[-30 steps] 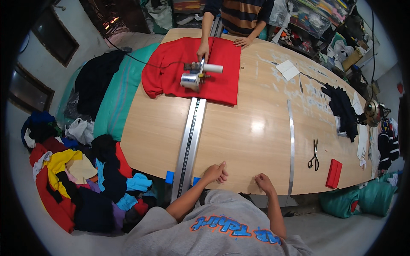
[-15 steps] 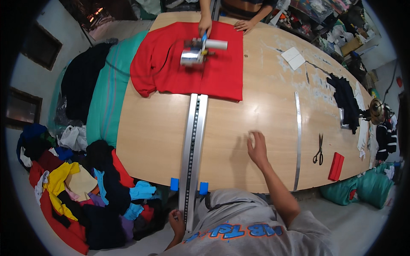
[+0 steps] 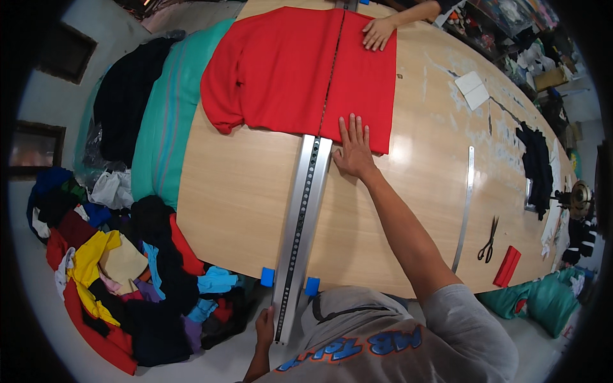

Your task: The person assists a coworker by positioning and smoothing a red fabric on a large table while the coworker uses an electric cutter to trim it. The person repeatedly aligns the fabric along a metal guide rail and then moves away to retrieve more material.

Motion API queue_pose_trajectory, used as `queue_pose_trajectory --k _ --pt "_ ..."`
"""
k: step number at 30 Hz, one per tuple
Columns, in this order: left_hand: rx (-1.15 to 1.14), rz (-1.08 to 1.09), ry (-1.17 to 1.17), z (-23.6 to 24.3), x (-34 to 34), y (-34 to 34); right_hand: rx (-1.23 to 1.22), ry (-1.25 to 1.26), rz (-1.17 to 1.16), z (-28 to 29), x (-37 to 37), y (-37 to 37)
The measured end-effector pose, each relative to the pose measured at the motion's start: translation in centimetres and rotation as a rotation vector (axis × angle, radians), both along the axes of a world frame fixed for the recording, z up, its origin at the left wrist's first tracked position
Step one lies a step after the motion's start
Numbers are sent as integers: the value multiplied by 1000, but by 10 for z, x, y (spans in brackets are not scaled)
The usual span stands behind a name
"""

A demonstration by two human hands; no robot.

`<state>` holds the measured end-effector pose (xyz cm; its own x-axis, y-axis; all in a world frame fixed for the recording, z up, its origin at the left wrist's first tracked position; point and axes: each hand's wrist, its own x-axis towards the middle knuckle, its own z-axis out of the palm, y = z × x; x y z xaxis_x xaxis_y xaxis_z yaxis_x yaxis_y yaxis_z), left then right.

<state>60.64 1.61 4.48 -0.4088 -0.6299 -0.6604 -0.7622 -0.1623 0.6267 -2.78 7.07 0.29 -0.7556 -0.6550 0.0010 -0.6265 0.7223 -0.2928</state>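
Observation:
A stack of red fabric [image 3: 281, 70] lies across the far half of the table, parted by a straight dark slit running away from me. My right hand [image 3: 355, 150] rests flat on its near right corner, fingers spread. A long metal rail with a row of holes [image 3: 297, 230] comes out from under the fabric and juts past the table's near edge. At its near end, my left hand [image 3: 264, 327] is closed on the rail's left side; some fingers are hidden. Another person's hand [image 3: 380, 33] lies flat on the fabric's far right part.
Blue blocks [image 3: 267, 276] flank the rail at the table edge [image 3: 230, 265]. A steel ruler [image 3: 465, 207], black scissors [image 3: 488, 240], a red block-like object [image 3: 507, 266] and an open notebook [image 3: 472, 90] lie to the right. Piled clothes [image 3: 153, 306] and a green bundle [image 3: 167, 121] stand left.
My right hand has moved forward from above the bare table onto the red fabric. The cutting machine has left the view, and the slit now shows. The other person's second hand is gone from view.

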Motion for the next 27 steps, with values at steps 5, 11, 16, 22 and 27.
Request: queue_pose_trajectory --k 5,11,16,22,27 --pt "28 3 -154 9 -25 3 20 -54 16 2 -2 -1" --pt "26 105 -103 13 -16 12 24 -39 -4 3 -3 2" --pt "-90 109 -44 46 -1 18 142 -61 27 11 -4 6" --pt "-368 41 58 67 -5 33 41 54 74 34 18 19" --pt "-770 -109 58 72 -34 34 -130 4 128 20 136 112"
